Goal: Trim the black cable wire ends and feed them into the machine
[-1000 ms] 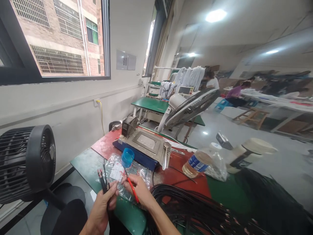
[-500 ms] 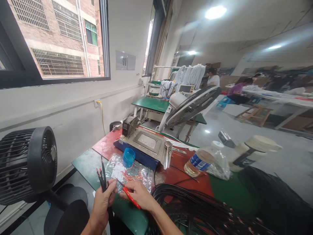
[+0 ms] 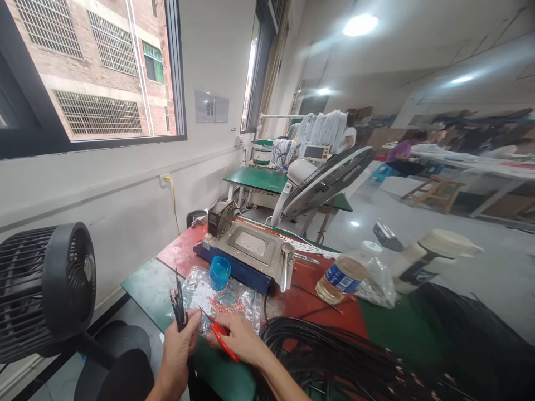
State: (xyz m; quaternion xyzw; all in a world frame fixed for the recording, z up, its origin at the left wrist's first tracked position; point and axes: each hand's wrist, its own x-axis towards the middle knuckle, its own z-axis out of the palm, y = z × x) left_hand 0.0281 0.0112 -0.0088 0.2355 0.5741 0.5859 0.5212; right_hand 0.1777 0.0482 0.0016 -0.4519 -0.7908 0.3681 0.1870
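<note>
My left hand [image 3: 178, 348] is closed round a small bunch of black cables [image 3: 179, 312], their cut ends pointing up and showing thin reddish and pale wires. My right hand [image 3: 240, 337] grips red-handled scissors [image 3: 224, 341], whose thin dark tip points up and left, close to my left thumb. Both hands are near each other above the front of the table. Just beyond them, a clear plastic bag [image 3: 196, 284] lies flat with many tiny red and pale bits [image 3: 225, 305] scattered on it. A blue cup [image 3: 219, 273] stands at its far side.
A solder pot-like heated box [image 3: 234, 267] sits behind the cup, with a metal scoop [image 3: 286, 262] at its corner. To the right are a bottle of liquid [image 3: 339, 278], a jug [image 3: 426, 259] and a big black cable coil [image 3: 317, 340]. A black fan [image 3: 62, 278] stands left.
The red handles appear spread wider in my right hand. My left hand and the cables have shifted slightly right and down in view. The camera has moved a little.
</note>
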